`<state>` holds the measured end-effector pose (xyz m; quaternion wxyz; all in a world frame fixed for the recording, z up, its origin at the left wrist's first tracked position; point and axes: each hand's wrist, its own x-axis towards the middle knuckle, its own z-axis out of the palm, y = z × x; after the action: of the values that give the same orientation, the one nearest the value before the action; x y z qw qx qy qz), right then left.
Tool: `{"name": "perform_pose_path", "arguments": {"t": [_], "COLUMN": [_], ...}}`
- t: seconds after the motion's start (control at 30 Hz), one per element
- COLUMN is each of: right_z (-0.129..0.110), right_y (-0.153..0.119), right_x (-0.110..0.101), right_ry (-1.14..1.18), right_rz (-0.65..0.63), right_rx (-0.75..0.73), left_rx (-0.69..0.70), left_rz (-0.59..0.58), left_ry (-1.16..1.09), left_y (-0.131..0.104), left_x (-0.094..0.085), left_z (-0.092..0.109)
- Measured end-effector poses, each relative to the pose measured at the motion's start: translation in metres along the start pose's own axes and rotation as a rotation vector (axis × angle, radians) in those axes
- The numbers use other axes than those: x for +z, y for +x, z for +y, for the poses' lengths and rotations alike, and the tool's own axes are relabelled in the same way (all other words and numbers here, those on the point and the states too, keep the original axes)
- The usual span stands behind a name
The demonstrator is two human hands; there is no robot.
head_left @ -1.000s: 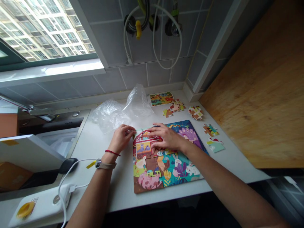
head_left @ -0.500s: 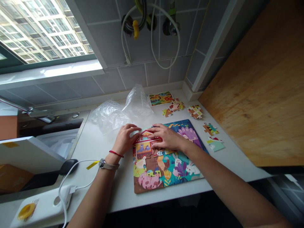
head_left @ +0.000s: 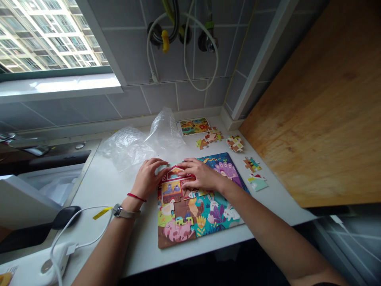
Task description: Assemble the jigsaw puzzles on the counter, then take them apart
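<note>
Flat animal puzzle (head_left: pixel 205 228) under the right hand (head_left: pixel 198 174) and out to its right, red barn picture (head_left: pixel 175 173) between both hands. Right hand spread loosely on top; barn's left edge nearest the left hand (head_left: pixel 148 177), bent fingers too hidden to tell about any pinch.

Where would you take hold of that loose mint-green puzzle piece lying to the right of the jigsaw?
I'd pinch the mint-green puzzle piece by its opposite edges, coming from above and the right. It looks thin and low on the white countertop, so its rims offer the likeliest grip. Its right side is open; other loose pieces crowd its back edge.
</note>
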<state>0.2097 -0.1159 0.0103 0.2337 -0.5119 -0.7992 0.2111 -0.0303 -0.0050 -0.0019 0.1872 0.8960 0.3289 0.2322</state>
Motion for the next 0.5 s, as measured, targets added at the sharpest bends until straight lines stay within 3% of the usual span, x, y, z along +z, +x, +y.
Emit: {"name": "perform_pose_path", "arguments": {"t": [0.33, 0.5], "right_z": [0.001, -0.014], "right_y": [0.001, -0.017], "right_x": [0.003, -0.015], "right_ry": [-0.053, -0.202], "right_rz": [0.004, 0.047], "right_rx": [0.016, 0.084], "left_rx": [-0.040, -0.047], "left_rz": [0.055, 0.094], "left_ry": [-0.074, -0.127], "left_y": [0.000, 0.001], "left_x": [0.007, 0.010], "left_z": [0.003, -0.002]}}
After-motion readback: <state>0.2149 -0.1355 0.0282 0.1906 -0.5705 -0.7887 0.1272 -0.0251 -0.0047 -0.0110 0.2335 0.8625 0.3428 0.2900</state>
